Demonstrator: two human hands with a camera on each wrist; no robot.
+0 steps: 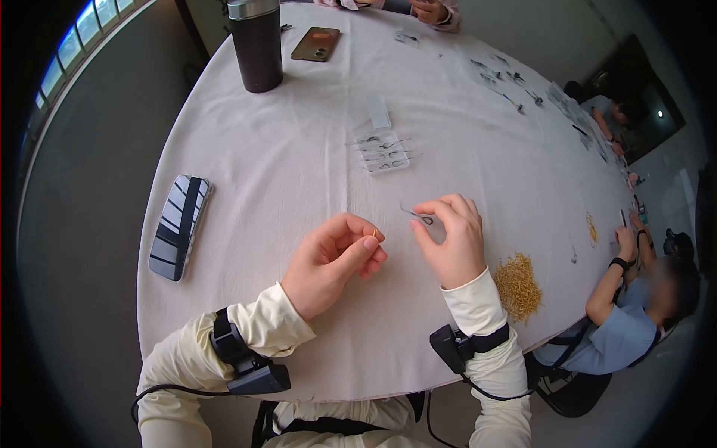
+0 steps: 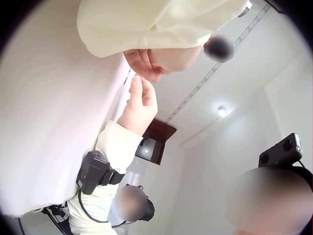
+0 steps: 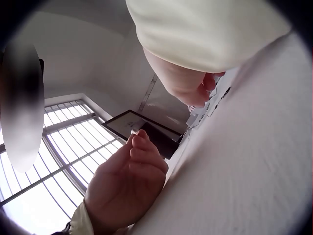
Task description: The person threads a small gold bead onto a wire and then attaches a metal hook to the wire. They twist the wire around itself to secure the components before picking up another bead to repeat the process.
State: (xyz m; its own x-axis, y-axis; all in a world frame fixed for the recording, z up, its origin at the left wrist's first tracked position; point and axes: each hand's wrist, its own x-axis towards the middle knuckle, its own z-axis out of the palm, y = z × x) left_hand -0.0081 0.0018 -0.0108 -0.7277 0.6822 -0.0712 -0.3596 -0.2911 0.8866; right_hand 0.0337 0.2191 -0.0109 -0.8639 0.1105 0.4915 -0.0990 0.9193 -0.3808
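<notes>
Left hand (image 1: 336, 257) pinches a gold bit (image 1: 375, 234), right hand (image 1: 454, 245) pinches a wire (image 1: 426, 219), seemingly leaving its thin end free, gold pile (image 1: 518, 287) nearby, likely for reach.

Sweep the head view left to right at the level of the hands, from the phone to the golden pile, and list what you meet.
Phone → left hand, pinching a tiny golden piece → right hand, pinching a dark looped piece → golden pile.
</notes>
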